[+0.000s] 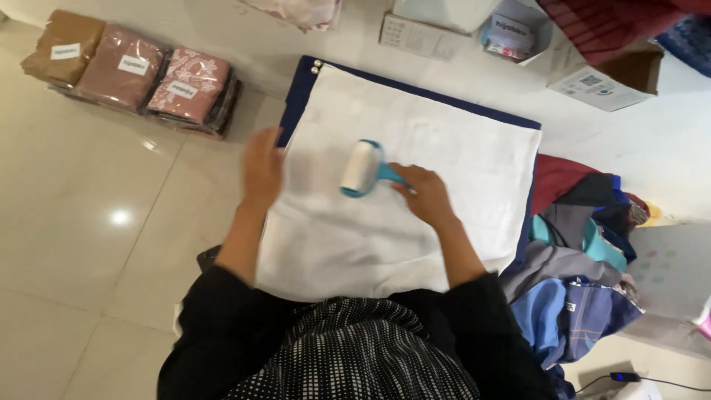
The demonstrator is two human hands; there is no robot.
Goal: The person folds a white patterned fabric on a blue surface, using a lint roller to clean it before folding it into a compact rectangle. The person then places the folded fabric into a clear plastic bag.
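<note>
Head view looks straight down at you kneeling on the floor (89,244) before a white cloth (415,163) spread over a dark blue one (299,96). Your right hand (424,194) is closed around the teal handle of a lint roller (364,169), whose white drum lies on the cloth near its middle. Your left hand (262,169) sits at the cloth's 9 o'clock edge, blurred, so I cannot tell whether its fingers are spread or curled. To roll well, I judge you should pin that edge flat and keep the drum square to the fabric. At 10 o'clock lie wrapped fabric packs (133,70); at 4 o'clock, a heap of clothes (578,274). Boxes at 1 o'clock are cut off by the frame.
</note>
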